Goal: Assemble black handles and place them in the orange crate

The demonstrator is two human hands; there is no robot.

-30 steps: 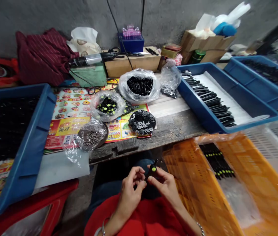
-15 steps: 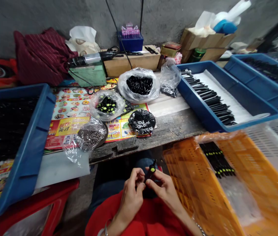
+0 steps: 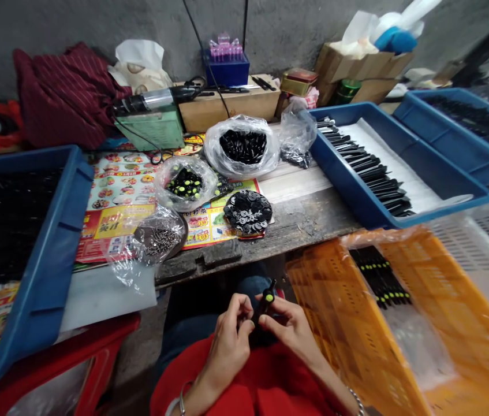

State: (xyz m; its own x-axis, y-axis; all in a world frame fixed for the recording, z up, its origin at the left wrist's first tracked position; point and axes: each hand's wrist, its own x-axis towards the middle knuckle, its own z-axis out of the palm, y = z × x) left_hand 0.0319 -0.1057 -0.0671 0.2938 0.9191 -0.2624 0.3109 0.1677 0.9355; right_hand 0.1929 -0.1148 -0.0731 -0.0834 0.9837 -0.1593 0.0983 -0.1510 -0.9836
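Over my lap, my right hand (image 3: 287, 325) pinches a slim black part with a round yellow-green button (image 3: 269, 297); its thin tip points up. Just left of it is my left hand (image 3: 233, 332), its fingers curled and the thumb pressed in against them. Whatever lies between those fingers is hidden. In front of the hands, on the bench edge, sit a pile of flat black and silvery pieces (image 3: 248, 214) and a plastic-lined dish of small metal screws or pins (image 3: 160, 240). Behind are a bag of black and yellow-green pieces (image 3: 185, 184) and a bag of glossy black pieces (image 3: 243, 147).
At my right stands an orange crate (image 3: 335, 323) with rows of black, green-dotted parts. A blue tray (image 3: 435, 167) of long black pieces is beyond it. Another blue tray (image 3: 60, 231) stands left, near a red stool (image 3: 109, 346). An electric screwdriver-like tool (image 3: 157, 99) lies at the back.
The view has shifted slightly. My left hand sits a touch farther from the black part, which stays in my right hand. Nothing on the bench has visibly moved.
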